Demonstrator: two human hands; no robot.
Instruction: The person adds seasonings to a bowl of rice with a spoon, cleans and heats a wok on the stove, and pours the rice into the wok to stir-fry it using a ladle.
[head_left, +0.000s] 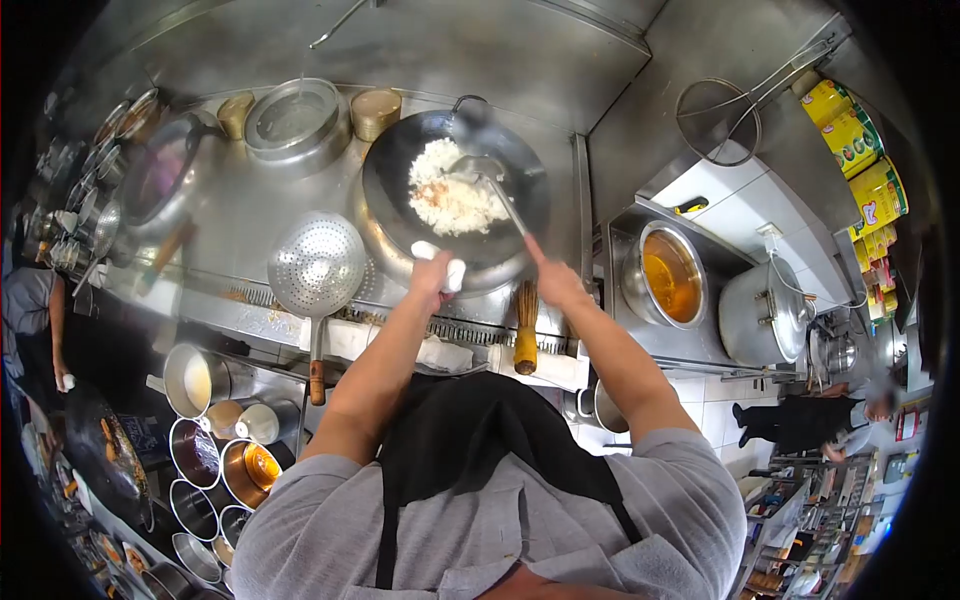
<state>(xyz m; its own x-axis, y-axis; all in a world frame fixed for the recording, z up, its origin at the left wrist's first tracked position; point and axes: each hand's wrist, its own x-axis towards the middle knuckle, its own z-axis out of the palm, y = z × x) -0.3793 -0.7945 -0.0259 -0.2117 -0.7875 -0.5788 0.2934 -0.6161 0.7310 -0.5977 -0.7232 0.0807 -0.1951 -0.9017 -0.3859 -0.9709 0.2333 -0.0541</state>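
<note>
White rice (438,203) lies ahead — their left hand (432,275) clamped on cloth (456,275) at the wok (386,190), right hand (560,285) round the ladle (478,167), slanting leftward.

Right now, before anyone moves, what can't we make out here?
All head view:
- What the left hand grips at the wok: hidden by hand and white cloth.
- Ladle grip end: covered by right hand.
- Any flame: wok hides it.
- Far-left co-worker's head: not visible, lost at the dark edge.
- Yellow packages' print: too small.
</note>
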